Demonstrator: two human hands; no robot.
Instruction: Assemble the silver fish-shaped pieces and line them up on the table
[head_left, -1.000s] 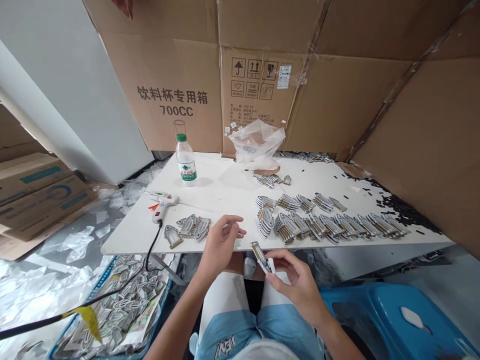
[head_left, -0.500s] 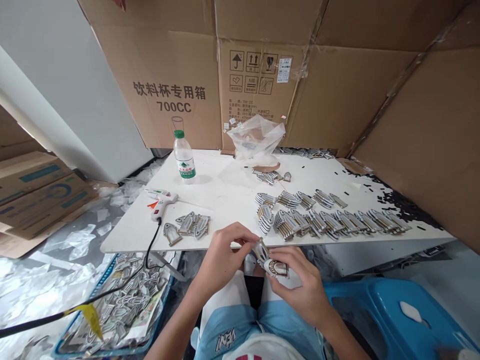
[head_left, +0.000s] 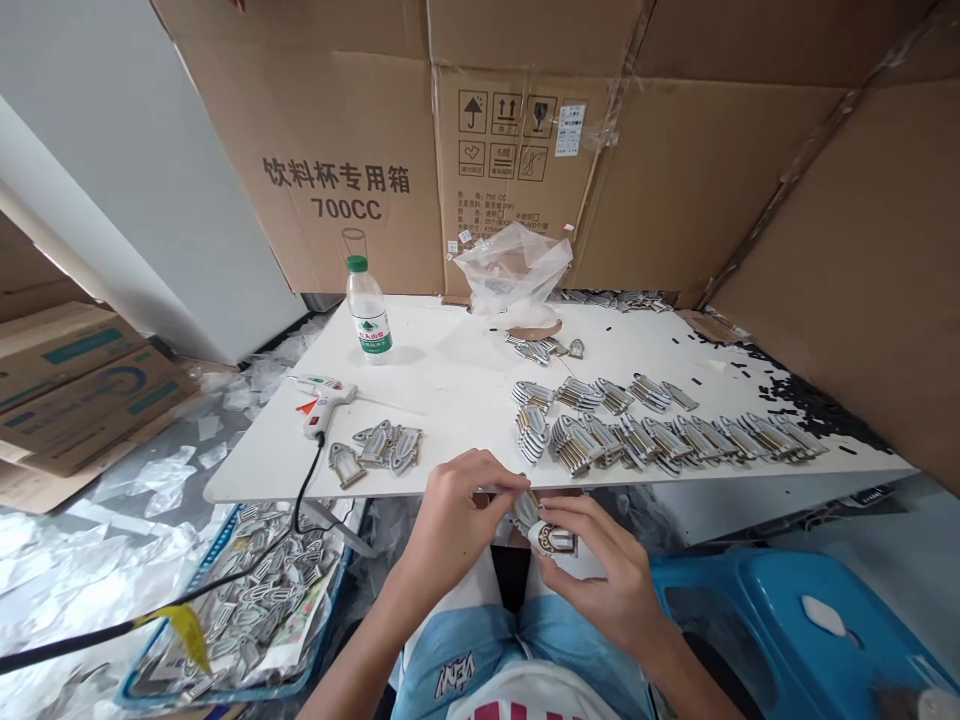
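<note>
My right hand (head_left: 611, 570) grips a small arch-shaped piece (head_left: 555, 540) with a white back and gold scrollwork between thumb and fingers, over my lap at the table's front edge. Thumb and index finger of my left hand (head_left: 461, 515) pinch a second, silver arch-shaped piece (head_left: 526, 510), tilted and touching or just beside the first; the contact is partly hidden. On the white table ahead, overlapping rows of similar arch pieces (head_left: 675, 440) lie to the right. A loose group of them (head_left: 375, 448) rests to the left.
A glue gun (head_left: 326, 403) and a water bottle (head_left: 369, 315) stand at left on the table (head_left: 450, 400). Behind are a plastic bag (head_left: 514, 270) and cardboard walls (head_left: 352, 120). Black bits (head_left: 814, 405) lie at right. Below are a blue basket (head_left: 210, 695) of pieces and a blue stool (head_left: 795, 600).
My left fingers have shifted slightly right and tilted the silver piece. My right hand keeps its hold almost unmoved. The view has shifted a little.
</note>
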